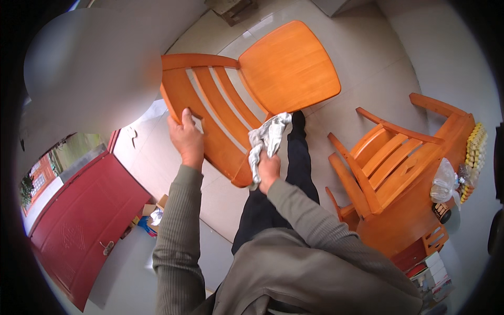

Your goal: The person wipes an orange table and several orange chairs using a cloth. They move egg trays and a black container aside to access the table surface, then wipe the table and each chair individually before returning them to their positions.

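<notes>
An orange-brown wooden chair (pixel 289 67) stands before me on the tiled floor, its slatted backrest (pixel 214 98) nearer to me than its seat. My left hand (pixel 187 138) grips the top rail beside the handle cutout, thumb on the near face and the fingers hidden behind the wood. In my right hand (pixel 269 169) is a crumpled pale cloth (pixel 271 132). The cloth lies against the side post of the backrest, and part of it hangs below my fist. My dark-trousered leg is just beyond the cloth, close to the seat's edge.
At right, another wooden chair (pixel 393 161) rests against or on a wooden table (pixel 397 230); which, I cannot tell. A plastic bag (pixel 444 183), a dark jar (pixel 441 213) and stacked yellow items (pixel 476 145) line the wall side. A red door (pixel 86 228) stands ajar at left, near a cardboard box (pixel 149 209).
</notes>
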`<act>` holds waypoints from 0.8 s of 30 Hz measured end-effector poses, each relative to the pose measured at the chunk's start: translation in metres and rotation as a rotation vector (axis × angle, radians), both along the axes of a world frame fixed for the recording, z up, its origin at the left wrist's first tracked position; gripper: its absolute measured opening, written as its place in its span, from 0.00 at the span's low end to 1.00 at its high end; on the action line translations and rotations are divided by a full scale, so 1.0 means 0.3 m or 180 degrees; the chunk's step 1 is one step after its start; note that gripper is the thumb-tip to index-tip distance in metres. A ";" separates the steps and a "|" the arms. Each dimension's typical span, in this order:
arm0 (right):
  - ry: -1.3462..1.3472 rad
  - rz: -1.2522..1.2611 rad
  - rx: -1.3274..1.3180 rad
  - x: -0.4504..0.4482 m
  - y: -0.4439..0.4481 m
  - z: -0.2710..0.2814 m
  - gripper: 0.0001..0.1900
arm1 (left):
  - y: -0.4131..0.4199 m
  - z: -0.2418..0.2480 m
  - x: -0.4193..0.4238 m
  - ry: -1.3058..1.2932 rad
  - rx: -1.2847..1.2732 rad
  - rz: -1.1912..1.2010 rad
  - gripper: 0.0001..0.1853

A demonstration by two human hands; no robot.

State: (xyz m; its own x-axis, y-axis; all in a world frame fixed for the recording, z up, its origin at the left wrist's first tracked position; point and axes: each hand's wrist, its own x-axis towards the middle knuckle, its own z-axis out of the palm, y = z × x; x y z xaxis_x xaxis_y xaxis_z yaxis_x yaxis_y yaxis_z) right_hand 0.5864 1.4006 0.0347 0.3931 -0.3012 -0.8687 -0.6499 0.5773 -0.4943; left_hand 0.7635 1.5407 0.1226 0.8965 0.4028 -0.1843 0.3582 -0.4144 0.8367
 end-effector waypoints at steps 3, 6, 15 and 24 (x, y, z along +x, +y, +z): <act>0.0599 0.0199 -0.0032 0.140 -0.113 -0.277 0.23 | 0.011 0.016 -0.012 -0.0002 -0.0094 -0.0038 0.12; 0.0122 0.0589 -0.0727 0.209 -0.241 -0.622 0.19 | -0.060 0.051 0.007 -0.0013 -0.0441 -0.0108 0.10; -0.0559 0.2458 -0.1732 0.197 -0.226 -0.452 0.24 | -0.062 0.049 0.016 0.0064 -0.0389 -0.0107 0.11; -0.2402 0.2748 -0.1789 0.408 -0.085 0.069 0.19 | -0.071 0.064 0.029 0.0030 -0.0423 -0.0048 0.12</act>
State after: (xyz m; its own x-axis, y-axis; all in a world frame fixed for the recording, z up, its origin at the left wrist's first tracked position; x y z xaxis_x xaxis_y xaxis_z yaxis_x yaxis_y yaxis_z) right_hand 0.7088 1.3751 0.0555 0.9822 0.0455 -0.1820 -0.1605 -0.2982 -0.9409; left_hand 0.7724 1.5195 0.1419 0.9003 0.3606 -0.2436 0.3608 -0.3054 0.8812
